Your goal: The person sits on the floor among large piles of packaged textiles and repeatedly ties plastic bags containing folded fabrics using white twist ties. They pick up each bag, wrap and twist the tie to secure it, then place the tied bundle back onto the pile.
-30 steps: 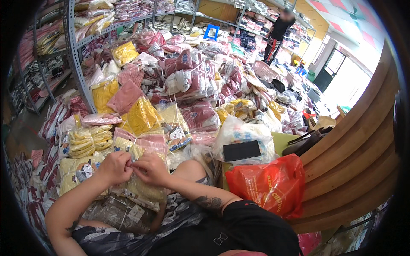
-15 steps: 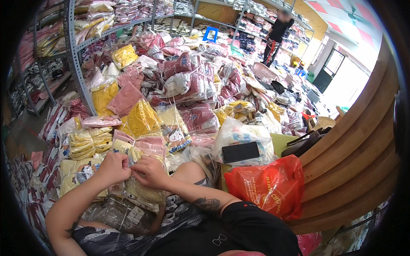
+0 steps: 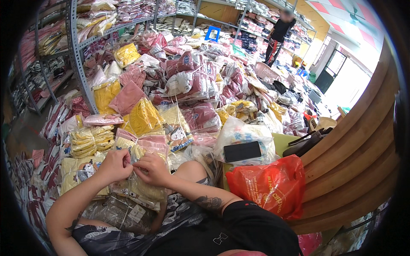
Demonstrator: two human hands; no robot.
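Observation:
My left hand (image 3: 117,166) and my right hand (image 3: 151,170) meet over a bundle of folded yellow and pink garments in clear plastic bags (image 3: 147,193) by my lap. Both hands are closed, thumbs and fingers pinched together almost tip to tip. Whatever lies between the fingertips is too thin or hidden to make out. To the left of the bundle is a stack of pale yellow bagged garments (image 3: 68,178) with a printed figure. A greyish bagged bundle (image 3: 119,215) with a thin white string across it rests just below my hands.
Bagged clothes (image 3: 192,81) pile high in front. Metal shelving (image 3: 77,64) stands at left. On my right are a phone (image 3: 242,151) on a white plastic bag (image 3: 228,134), a red bag (image 3: 269,183) and curved wooden slats (image 3: 341,166). A person (image 3: 279,36) stands far back.
My hands stay pinched over the same bundle, with only a slight shift of the fingers. The whole view has moved a little. The distant person remains standing by the shelves.

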